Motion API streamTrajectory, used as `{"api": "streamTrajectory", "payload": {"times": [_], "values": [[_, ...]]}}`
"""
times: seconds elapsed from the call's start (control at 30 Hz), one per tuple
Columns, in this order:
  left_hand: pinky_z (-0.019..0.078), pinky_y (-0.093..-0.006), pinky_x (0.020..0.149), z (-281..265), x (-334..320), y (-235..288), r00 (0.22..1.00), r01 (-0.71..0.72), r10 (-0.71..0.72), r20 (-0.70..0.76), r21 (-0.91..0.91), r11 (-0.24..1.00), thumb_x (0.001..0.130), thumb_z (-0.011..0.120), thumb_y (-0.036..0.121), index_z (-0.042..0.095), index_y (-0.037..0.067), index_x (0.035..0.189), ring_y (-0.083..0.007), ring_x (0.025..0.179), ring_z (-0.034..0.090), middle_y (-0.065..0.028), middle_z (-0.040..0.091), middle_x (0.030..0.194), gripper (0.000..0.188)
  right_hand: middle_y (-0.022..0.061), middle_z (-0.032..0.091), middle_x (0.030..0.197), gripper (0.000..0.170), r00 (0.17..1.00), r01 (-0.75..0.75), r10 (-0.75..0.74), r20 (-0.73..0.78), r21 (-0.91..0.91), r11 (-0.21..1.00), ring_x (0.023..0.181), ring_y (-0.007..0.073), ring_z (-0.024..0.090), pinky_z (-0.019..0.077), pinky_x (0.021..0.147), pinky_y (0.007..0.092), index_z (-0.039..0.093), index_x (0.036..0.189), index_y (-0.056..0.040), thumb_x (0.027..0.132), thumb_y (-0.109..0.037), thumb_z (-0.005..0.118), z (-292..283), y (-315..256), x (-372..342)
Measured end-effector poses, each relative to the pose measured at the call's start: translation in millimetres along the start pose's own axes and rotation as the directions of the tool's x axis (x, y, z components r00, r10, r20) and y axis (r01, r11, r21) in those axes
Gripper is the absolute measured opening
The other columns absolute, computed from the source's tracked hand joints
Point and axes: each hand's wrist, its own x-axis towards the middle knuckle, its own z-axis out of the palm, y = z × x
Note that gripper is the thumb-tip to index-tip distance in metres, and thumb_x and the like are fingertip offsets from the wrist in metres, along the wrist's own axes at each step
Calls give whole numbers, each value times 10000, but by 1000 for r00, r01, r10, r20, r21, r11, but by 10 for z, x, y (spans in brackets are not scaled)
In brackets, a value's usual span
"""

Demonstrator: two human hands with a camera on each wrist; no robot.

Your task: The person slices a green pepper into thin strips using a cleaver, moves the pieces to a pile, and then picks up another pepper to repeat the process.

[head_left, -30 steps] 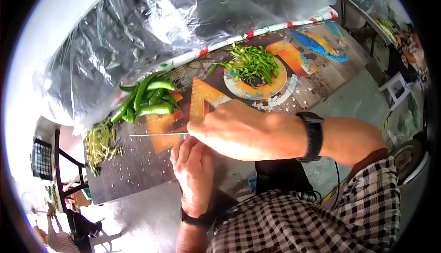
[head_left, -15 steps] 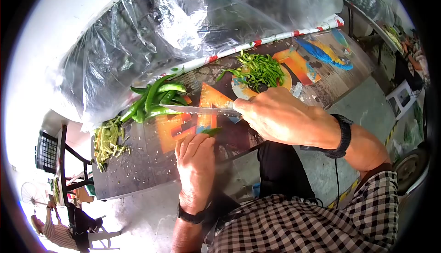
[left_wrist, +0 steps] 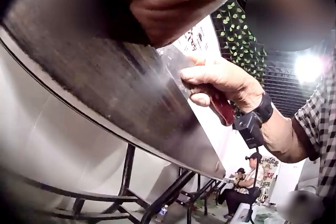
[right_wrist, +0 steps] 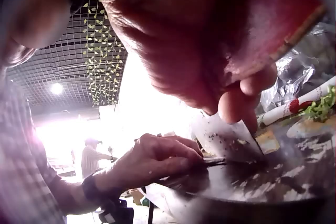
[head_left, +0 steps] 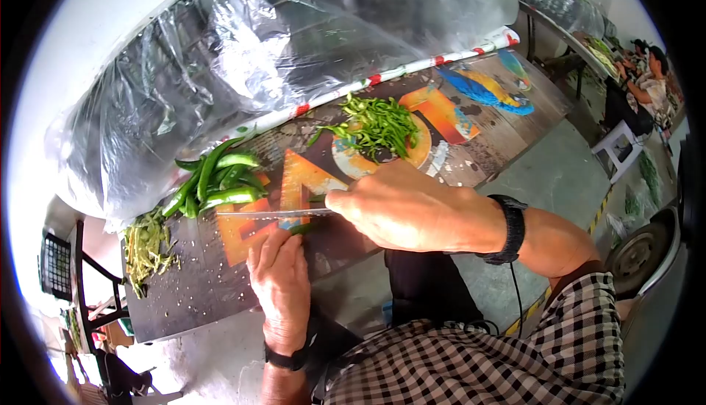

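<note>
Right hand [head_left: 419, 210], centre of the head frame: fingers closed round the handle of a knife [head_left: 276, 214]. Blade points left and shows as a thin line in the head view; in the right wrist view it is broad, with small bits stuck on it. Dark red handle end pokes out below the fist in the left wrist view. Can't tell if the edge touches the tabletop [head_left: 213, 302].

Left hand [head_left: 281, 280], just below the blade in the head frame: fingers bent, holding down a green pepper piece [head_left: 310, 228]. Piece is mostly hidden; a short green end sticks out right of the fingertips, below the blade. Cut or whole, can't tell.

Other stuff on the tabletop: whole green peppers [head_left: 220, 181] heaped left of centre, above the blade; green strips [head_left: 379, 127] piled upper centre; pale yellow-green scraps [head_left: 147, 247] at the left end, pale specks scattered right of them. Clear plastic sheet [head_left: 309, 30] spans the top of the frame, red-and-white roll [head_left: 331, 100] along its lower edge. Black strap on each wrist. White stool [head_left: 621, 151] on the floor, right side.
</note>
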Motion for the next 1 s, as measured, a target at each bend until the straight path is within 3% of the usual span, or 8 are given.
{"api": "streamTrajectory", "payload": {"times": [0.23, 0.37, 0.67, 0.8, 0.87, 0.97, 1.0], "values": [[501, -402, 849, 10, -19, -9, 1000, -5, 5, -16, -7, 1000, 776, 690, -27, 715, 8, 913, -299, 965, 622, -97, 694, 1035, 143, 198, 591, 624, 90, 999, -32, 31, 12, 103, 994, 568, 389, 617, 453, 517, 486, 595, 889, 8, 871, -79, 578, -67, -43, 11], [510, -406, 898, 15, -41, -29, 1000, 10, -10, -6, -10, 1000, 775, 683, -27, 708, 6, 927, -319, 1014, 628, -106, 690, 1037, 157, 206, 582, 626, 81, 998, -16, 9, 62, 110, 994, 582, 411, 606, 445, 533, 507, 590, 857, 5, 871, -71, 565, -74, -51, 41], [525, -395, 859, -16, -25, -39, 1000, 12, -11, 15, -62, 998, 780, 662, -73, 709, -19, 923, -333, 973, 633, -133, 683, 1008, 160, 197, 589, 622, 74, 980, -40, 25, 197, 75, 996, 584, 392, 623, 474, 539, 490, 588, 852, 4, 856, -70, 586, -118, -7, 149], [530, -395, 853, -31, -7, -41, 999, 16, -14, 33, -64, 998, 772, 674, -76, 710, -12, 923, -336, 977, 637, -133, 683, 1007, 168, 194, 593, 628, 64, 971, 14, -43, 234, 122, 992, 589, 380, 633, 488, 541, 474, 594, 866, -4, 854, -68, 595, -131, 13, 341], [527, -394, 861, -15, -12, -53, 999, 27, -24, 33, -82, 996, 772, 678, -68, 710, -13, 925, -336, 985, 636, -134, 683, 1011, 166, 188, 600, 635, 68, 971, 33, -63, 230, 131, 991, 601, 372, 642, 498, 548, 466, 594, 870, -3, 852, -69, 598, -21, 21, 487], [523, -395, 871, -8, 3, -47, 999, 34, -32, 28, -99, 995, 775, 677, -63, 710, -12, 925, -336, 994, 634, -133, 682, 1015, 162, 179, 616, 663, 83, 981, 157, -168, 94, 114, 981, 625, 363, 654, 512, 559, 455, 589, 881, 7, 852, -70, 597, 147, -27, 597], [521, -396, 874, -18, 8, -40, 999, 36, -33, 26, -100, 994, 776, 675, -62, 710, -11, 924, -335, 997, 633, -133, 682, 1016, 161, 174, 630, 691, 98, 984, 118, -133, 118, 129, 985, 645, 359, 662, 522, 571, 455, 585, 896, 17, 849, -68, 597, 143, -75, 607]]}}
